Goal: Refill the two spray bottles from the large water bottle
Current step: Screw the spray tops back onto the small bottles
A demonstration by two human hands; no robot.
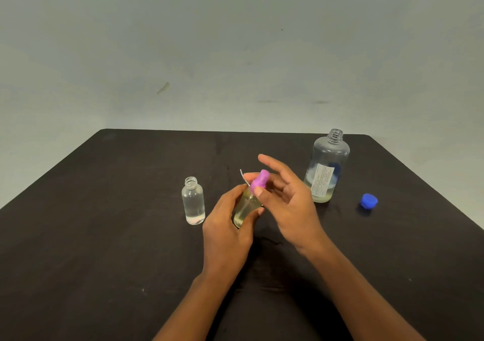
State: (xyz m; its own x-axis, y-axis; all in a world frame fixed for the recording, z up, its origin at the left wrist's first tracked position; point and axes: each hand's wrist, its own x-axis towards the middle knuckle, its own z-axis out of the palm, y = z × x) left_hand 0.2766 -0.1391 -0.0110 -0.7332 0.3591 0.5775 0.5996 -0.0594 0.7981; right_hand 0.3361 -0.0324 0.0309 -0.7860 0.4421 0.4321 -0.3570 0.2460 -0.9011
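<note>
My left hand (227, 225) grips a small clear spray bottle (246, 207) holding yellowish liquid, at the table's middle. On its neck sits a purple spray head (260, 181), which my right hand (285, 199) pinches between thumb and fingers, the other fingers spread. A thin white tube shows just left of the head. A second small spray bottle (193, 201) stands uncapped to the left, nearly full of clear liquid. The large bottle (326, 167) stands uncapped at the right, with only a little liquid at its bottom.
A blue cap (368, 201) lies on the dark table (104, 236) to the right of the large bottle. A pale wall rises behind the table's far edge.
</note>
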